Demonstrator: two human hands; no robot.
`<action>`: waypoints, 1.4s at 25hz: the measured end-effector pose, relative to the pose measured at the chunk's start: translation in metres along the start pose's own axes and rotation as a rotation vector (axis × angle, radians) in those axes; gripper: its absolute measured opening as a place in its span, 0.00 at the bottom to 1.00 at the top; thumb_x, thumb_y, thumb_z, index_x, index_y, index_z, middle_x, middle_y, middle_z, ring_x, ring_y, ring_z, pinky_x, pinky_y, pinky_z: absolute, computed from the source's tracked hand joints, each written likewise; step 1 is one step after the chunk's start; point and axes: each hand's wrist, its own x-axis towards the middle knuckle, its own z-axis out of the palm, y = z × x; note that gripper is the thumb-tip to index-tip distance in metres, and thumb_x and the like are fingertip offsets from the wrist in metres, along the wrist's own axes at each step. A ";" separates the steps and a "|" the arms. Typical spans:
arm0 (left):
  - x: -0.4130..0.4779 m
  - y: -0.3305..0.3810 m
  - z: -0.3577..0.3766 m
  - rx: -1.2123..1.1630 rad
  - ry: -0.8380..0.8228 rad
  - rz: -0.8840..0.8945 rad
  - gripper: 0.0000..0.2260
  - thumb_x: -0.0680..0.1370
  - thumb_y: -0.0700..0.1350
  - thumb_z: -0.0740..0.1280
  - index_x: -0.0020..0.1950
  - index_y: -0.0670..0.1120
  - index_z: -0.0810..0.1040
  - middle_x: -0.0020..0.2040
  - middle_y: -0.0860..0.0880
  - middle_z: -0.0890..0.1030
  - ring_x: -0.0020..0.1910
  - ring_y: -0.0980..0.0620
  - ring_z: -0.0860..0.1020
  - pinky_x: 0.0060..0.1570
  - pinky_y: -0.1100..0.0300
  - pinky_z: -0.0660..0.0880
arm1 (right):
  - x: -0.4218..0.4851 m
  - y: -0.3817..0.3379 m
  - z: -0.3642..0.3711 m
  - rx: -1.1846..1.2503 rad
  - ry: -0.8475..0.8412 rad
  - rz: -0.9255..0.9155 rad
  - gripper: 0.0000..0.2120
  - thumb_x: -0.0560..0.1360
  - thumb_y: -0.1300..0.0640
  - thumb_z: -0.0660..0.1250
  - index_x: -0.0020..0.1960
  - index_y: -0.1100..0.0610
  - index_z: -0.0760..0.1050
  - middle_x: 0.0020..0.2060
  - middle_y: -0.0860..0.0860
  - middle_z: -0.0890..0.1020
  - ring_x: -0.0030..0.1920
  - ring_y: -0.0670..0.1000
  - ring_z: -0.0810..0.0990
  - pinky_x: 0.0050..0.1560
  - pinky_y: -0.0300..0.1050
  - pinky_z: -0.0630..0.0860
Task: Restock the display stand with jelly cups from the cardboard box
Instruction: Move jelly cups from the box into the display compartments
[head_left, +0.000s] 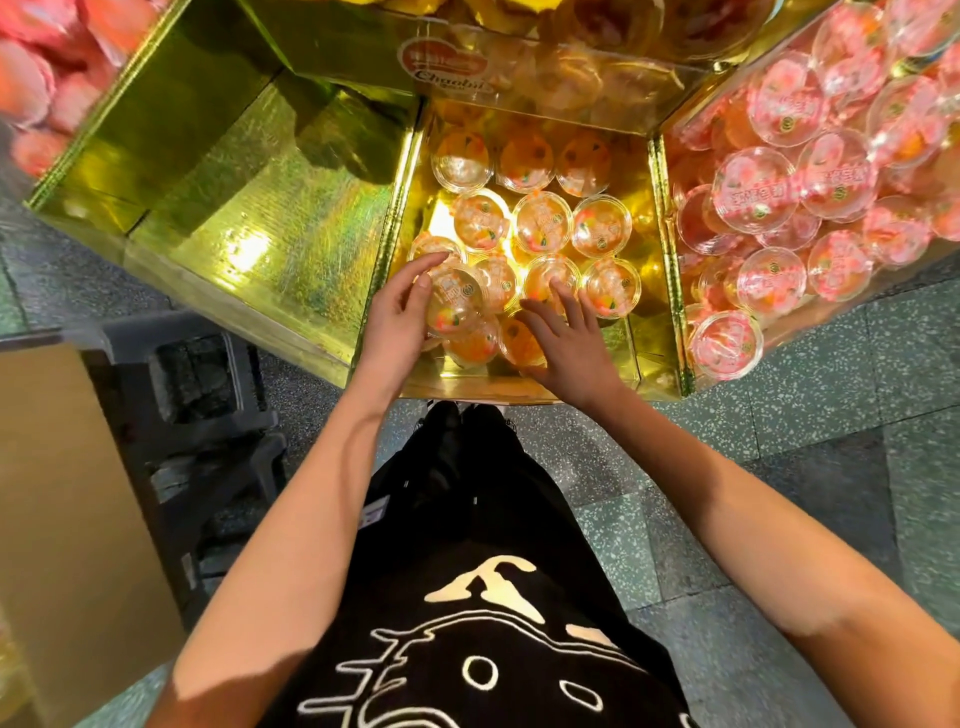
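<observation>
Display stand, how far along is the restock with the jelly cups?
Done: the right compartment is heaped with pink cups, and the middle compartment holds rows of orange cups. In hand: the left hand grips a jelly cup over the front row, while the right hand rests straight fingers on neighbouring cups. Left: gold floor shows across the left compartment, and the cardboard box stands nearby, contents unseen.
</observation>
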 end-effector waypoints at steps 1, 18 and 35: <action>0.001 -0.002 -0.001 -0.010 0.001 -0.006 0.14 0.84 0.41 0.57 0.66 0.51 0.77 0.59 0.66 0.75 0.58 0.74 0.73 0.67 0.54 0.72 | -0.001 0.001 0.000 0.004 0.024 -0.014 0.35 0.63 0.48 0.80 0.65 0.57 0.71 0.66 0.55 0.76 0.72 0.63 0.62 0.70 0.65 0.59; -0.003 -0.013 -0.006 -0.029 -0.035 -0.042 0.13 0.84 0.40 0.58 0.64 0.53 0.77 0.65 0.33 0.74 0.65 0.32 0.67 0.65 0.35 0.66 | 0.003 0.017 -0.008 0.034 -0.148 -0.109 0.40 0.69 0.53 0.77 0.76 0.56 0.63 0.74 0.52 0.68 0.77 0.61 0.57 0.74 0.61 0.47; 0.002 -0.017 0.020 0.087 -0.212 0.068 0.15 0.85 0.44 0.57 0.71 0.54 0.72 0.71 0.55 0.72 0.73 0.52 0.67 0.73 0.46 0.64 | -0.030 -0.011 -0.036 0.695 0.175 0.474 0.26 0.77 0.52 0.70 0.72 0.56 0.68 0.71 0.56 0.70 0.72 0.51 0.66 0.70 0.46 0.65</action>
